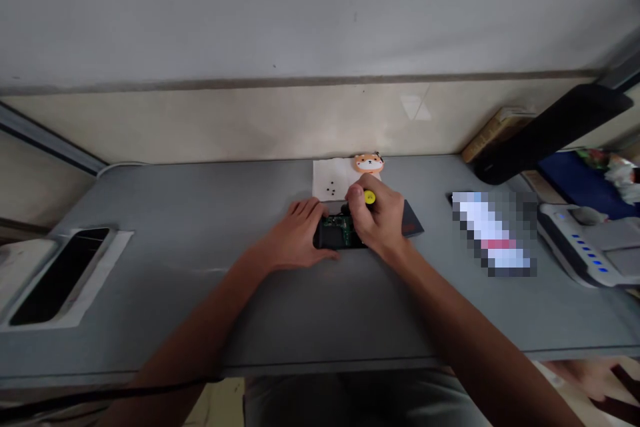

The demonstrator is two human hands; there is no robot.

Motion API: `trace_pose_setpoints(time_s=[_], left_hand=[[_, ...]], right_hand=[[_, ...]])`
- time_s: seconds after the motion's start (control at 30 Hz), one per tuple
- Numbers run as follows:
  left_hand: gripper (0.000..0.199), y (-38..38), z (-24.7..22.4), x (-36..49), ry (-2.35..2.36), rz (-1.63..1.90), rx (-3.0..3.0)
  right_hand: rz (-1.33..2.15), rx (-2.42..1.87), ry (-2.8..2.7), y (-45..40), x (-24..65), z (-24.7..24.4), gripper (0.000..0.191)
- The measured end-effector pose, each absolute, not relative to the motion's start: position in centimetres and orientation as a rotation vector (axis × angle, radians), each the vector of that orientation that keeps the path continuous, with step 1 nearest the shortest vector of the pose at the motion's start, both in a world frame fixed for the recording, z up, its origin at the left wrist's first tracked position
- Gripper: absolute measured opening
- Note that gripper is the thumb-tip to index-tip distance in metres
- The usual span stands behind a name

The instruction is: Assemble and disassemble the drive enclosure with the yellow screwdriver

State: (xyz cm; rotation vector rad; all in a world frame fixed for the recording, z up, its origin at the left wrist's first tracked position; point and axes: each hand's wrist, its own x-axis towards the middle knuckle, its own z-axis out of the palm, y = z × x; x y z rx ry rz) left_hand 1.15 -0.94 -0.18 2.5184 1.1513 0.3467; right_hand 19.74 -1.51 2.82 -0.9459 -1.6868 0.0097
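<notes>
A black electronic device [333, 238] with its green circuit board [331, 221] exposed lies on the grey desk. My left hand [295, 233] grips its left side. My right hand [377, 217] is closed around a yellow-capped screwdriver [369, 197] and holds it upright over the board, so the shaft and tip are hidden. Just behind the hands lies a white paper napkin [327, 178] with several tiny black screws [331, 190] on it. An orange cartoon dog figure [369, 163] sits at its far corner. A dark flat case [413, 219] pokes out beyond my right hand.
A phone [59, 276] lies in a white holder at the desk's left. To the right are a pixelated object [493, 233], a black lamp head [555, 133], a book [497, 133] and a white device with blue lights [585, 247]. A wall rises behind.
</notes>
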Motion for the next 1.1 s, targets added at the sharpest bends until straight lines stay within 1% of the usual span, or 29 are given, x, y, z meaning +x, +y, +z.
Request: trace_pose_setpoints(time_s=[0.3,0.53,0.7,0.9,1.1], left_hand=[[0.061,-0.88,-0.11,1.2,1.152,0.348,2.506],[0.06,-1.02,0.03,1.11,1.137,0.365,2.497],[0.067,-0.91,0.02,1.18,1.155,0.353,2.487],[0.065,-0.93,0.01,1.25,1.151,0.355,2.491],[0.07,-0.72,-0.46,0.96,1.147,0.347,2.483]], right_hand=[[0.186,-0.986,-1.651,-1.63,19.73,2.67,0.039],[0.115,-0.988,-1.647,-1.45,19.77,2.53,0.036],[0.068,-0.913,-1.708,-1.47,19.6,2.51,0.035],[0.111,-0.954,-1.653,-1.38,20.0,2.79,0.036],[0.15,-0.989,-1.65,-1.38,19.94,2.79,0.037]])
